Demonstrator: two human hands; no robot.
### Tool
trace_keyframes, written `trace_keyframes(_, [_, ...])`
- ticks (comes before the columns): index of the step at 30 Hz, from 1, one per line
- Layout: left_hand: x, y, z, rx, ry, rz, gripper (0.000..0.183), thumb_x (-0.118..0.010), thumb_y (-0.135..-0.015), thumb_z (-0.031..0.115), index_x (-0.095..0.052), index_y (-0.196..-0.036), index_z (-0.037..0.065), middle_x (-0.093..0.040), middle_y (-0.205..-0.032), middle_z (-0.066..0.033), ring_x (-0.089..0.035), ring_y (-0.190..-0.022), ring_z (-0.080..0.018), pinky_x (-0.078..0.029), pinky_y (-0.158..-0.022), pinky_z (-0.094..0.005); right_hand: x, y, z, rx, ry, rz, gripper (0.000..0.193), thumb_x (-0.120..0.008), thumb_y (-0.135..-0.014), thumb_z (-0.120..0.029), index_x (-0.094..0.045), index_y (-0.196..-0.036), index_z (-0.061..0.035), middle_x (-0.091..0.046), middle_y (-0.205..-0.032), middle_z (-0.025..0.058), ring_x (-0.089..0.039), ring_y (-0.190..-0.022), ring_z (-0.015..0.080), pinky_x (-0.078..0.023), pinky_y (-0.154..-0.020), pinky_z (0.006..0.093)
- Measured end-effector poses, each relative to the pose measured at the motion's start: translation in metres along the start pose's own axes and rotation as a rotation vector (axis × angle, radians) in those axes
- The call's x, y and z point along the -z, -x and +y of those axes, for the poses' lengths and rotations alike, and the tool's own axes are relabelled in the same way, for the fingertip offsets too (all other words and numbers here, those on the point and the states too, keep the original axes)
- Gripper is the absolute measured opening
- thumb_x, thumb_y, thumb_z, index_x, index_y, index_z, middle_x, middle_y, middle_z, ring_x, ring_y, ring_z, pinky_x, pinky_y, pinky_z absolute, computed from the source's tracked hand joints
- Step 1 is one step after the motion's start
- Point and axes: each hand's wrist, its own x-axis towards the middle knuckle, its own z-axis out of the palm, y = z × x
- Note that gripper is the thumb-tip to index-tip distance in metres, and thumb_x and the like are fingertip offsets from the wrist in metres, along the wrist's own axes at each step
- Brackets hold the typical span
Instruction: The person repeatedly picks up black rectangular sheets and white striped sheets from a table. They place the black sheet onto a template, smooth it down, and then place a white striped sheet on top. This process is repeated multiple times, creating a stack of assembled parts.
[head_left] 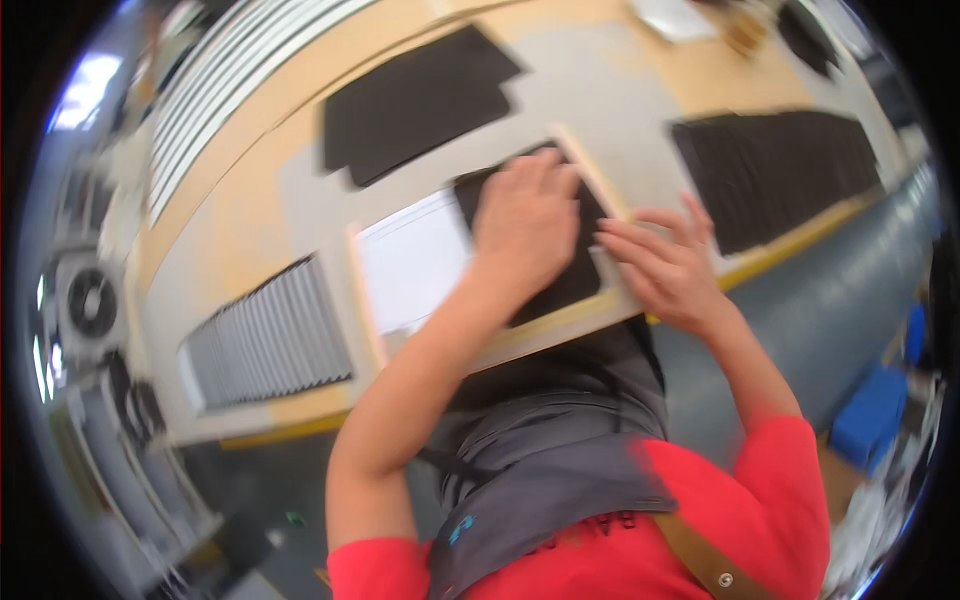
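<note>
A shallow board with pale wooden edges (535, 335) lies at the table's front, close to my body. White paper (412, 262) with thin lines covers its left part, and a black sheet (575, 285) its right part. My left hand (528, 215) rests over the black sheet with fingers bent and close together at its upper part; the fingertips are partly hidden. At the board's right edge is my right hand (665, 260), fingers apart and pointing left, their tips by the wooden strip. Motion blurs both hands slightly.
Beyond the board lie flat black pieces (415, 108). An overlapping row of black pieces (780, 175) lies to the right, and a row of grey strips (270, 335) to the left. Long white strips (235, 90) lie at the far left. A blue bin (868, 418) stands right of the table.
</note>
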Motion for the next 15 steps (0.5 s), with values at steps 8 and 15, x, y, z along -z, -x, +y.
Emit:
trace_keyframes(8, [0.079, 0.036, -0.030, 0.027, 0.071, 0.377, 0.044, -0.076, -0.089, 0.014, -0.064, -0.130, 0.005, -0.060, -0.139, -0.0229, -0.056, -0.132, -0.0409, -0.043, -0.115, -0.0509, 0.044, -0.020, -0.012, 0.009, 0.030, -0.107, 0.049, -0.057, -0.099, -0.014, -0.062, -0.147, -0.0055, -0.059, -0.154, 0.0121, -0.049, -0.145, 0.0311, -0.012, -0.130, 0.0545])
trace_keyframes(15, [0.273, 0.246, -0.202, 0.625, -0.358, 0.553, 0.038, -0.076, -0.091, 0.012, -0.069, -0.127, 0.003, -0.069, -0.128, -0.0190, -0.064, -0.121, -0.0379, -0.051, -0.107, -0.0443, 0.035, -0.038, -0.032, 0.115, 0.166, -0.067, 0.051, -0.059, -0.097, -0.010, -0.061, -0.148, -0.0075, -0.059, -0.155, 0.0087, -0.048, -0.146, 0.0296, -0.014, -0.132, 0.0557])
